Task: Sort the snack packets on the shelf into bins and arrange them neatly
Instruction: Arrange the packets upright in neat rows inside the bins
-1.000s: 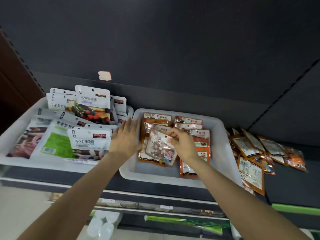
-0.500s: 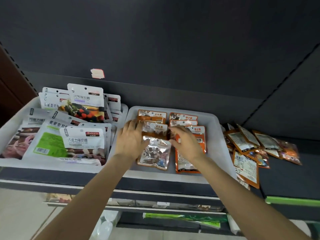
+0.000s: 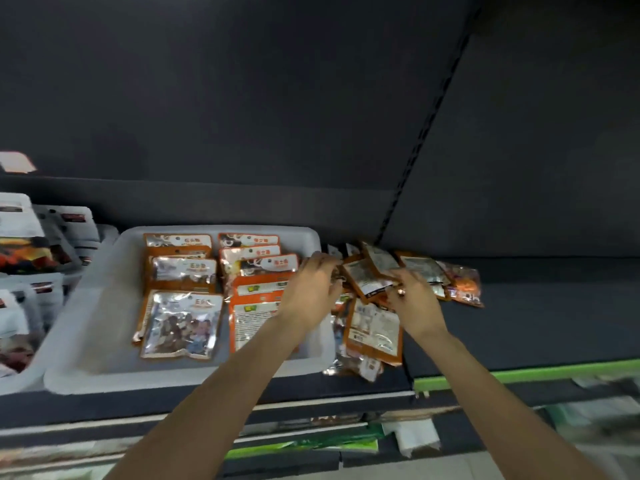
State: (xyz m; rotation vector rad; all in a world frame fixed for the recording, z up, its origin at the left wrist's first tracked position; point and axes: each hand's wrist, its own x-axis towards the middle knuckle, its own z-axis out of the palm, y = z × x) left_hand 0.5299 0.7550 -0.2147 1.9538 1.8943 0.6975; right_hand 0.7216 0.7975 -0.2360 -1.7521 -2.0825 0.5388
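Note:
A white bin (image 3: 86, 327) on the dark shelf holds orange snack packets (image 3: 180, 323) laid in two rows. Right of the bin lies a loose pile of orange packets (image 3: 375, 329). Both hands are at that pile. My left hand (image 3: 310, 292) reaches over the bin's right rim, its fingers curled down into the pile and hidden from view. My right hand (image 3: 415, 303) pinches a tilted orange packet (image 3: 367, 280) at the top of the pile.
Another white bin with white packets (image 3: 20, 237) stands at the far left, blurred. Bare dark shelf (image 3: 536, 323) stretches right of the pile to a green front strip (image 3: 519, 375). Lower shelves with goods show below.
Both hands left the packets inside the bin and moved right to the loose pile. The view swung right, so the left bin is now at the frame's edge.

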